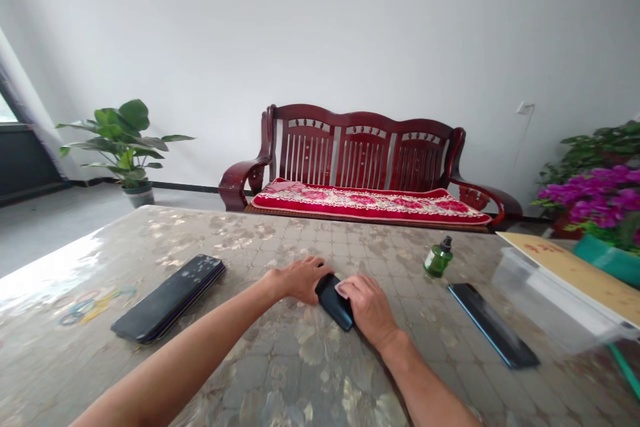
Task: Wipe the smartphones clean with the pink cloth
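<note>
A dark blue phone lies on the patterned tabletop in front of me, slightly slanted. My left hand grips its far left edge, fingers curled over the top end. Pinched in my right hand is a small pale pink cloth or pad, pressed against the phone's upper surface. My fingers partly hide both the pad and the phone's right edge. A second dark phone lies apart on the right, and a small green bottle with a black cap stands behind it.
On the left lies a stack of dark phone-like slabs beside colored rubber bands. A clear plastic box under a tan board stands at right, near purple flowers. Beyond the table is a wooden bench.
</note>
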A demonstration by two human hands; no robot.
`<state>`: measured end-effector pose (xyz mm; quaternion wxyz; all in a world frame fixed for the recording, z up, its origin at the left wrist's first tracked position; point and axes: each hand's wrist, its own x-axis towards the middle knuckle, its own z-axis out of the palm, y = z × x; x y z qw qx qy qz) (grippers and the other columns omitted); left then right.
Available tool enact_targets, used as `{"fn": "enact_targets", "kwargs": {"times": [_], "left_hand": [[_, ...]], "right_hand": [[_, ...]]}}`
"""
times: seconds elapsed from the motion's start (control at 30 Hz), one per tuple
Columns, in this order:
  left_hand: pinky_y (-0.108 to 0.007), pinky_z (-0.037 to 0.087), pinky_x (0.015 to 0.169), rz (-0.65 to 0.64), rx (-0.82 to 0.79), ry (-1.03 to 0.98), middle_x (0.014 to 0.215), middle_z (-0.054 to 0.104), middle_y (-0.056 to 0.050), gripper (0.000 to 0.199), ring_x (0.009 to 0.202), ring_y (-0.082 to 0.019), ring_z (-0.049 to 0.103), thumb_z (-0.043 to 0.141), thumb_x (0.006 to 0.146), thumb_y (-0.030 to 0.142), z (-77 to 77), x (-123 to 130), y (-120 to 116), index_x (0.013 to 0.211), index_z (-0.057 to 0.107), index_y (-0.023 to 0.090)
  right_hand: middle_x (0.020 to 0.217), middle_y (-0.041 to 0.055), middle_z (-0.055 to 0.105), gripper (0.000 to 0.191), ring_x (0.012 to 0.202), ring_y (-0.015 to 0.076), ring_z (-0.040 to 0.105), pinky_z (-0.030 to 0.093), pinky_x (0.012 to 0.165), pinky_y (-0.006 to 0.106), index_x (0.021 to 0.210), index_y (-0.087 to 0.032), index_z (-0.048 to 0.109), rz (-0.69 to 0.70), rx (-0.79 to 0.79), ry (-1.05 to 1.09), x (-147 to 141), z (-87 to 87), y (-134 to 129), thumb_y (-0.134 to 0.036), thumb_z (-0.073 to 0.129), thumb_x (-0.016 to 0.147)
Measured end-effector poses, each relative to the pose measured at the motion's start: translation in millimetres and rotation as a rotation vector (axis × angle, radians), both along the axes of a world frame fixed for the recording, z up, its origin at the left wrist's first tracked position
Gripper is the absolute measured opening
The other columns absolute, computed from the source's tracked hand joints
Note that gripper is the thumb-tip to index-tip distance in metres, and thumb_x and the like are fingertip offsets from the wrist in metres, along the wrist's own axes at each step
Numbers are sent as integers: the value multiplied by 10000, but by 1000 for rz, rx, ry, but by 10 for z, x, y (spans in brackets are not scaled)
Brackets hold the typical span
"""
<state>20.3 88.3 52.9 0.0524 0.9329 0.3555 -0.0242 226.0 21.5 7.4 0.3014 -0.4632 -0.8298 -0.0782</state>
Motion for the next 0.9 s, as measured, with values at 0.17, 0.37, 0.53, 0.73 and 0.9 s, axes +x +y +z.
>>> {"fn": "enact_targets", "kwargs": {"times": [0.17,0.37,0.53,0.73,0.9], "left_hand": [[-424,498,894,219,5,-84,1201,548,-91,668,1110,-321,551,705,687,424,-82,-114,-324,1318,520,304],[-420,449,925,475,126,-148,1125,565,-107,509,1085,-312,525,640,790,502,-180,-29,-738,1225,580,242],[-401,424,954,529,171,-249,1142,563,-106,549,1090,-303,505,669,783,505,-308,-51,-813,1229,574,199],[-408,417,949,517,214,-294,1106,569,-105,536,1060,-307,504,689,765,499,-386,-72,-786,1190,597,185],[-409,426,928,508,203,-305,1075,575,-108,510,1041,-310,512,679,771,516,-370,-73,-766,1150,616,180]], "right_hand": [[865,17,656,262,835,158,596,436,774,266,957,-244,701,-138,-67,95,77,-17,16,-83,498,920],[871,29,627,259,870,164,583,431,803,267,976,-233,680,-181,-73,67,74,16,-106,-91,469,929],[847,37,591,236,833,181,544,406,763,290,876,-216,655,-220,-58,-11,64,14,-150,-44,495,886],[842,31,564,248,821,179,511,386,755,291,826,-213,614,-138,-83,-19,-132,26,-217,-12,476,870],[889,32,569,225,856,182,510,388,771,286,860,-213,618,-21,-110,-44,-301,31,-260,-25,495,864]]}}
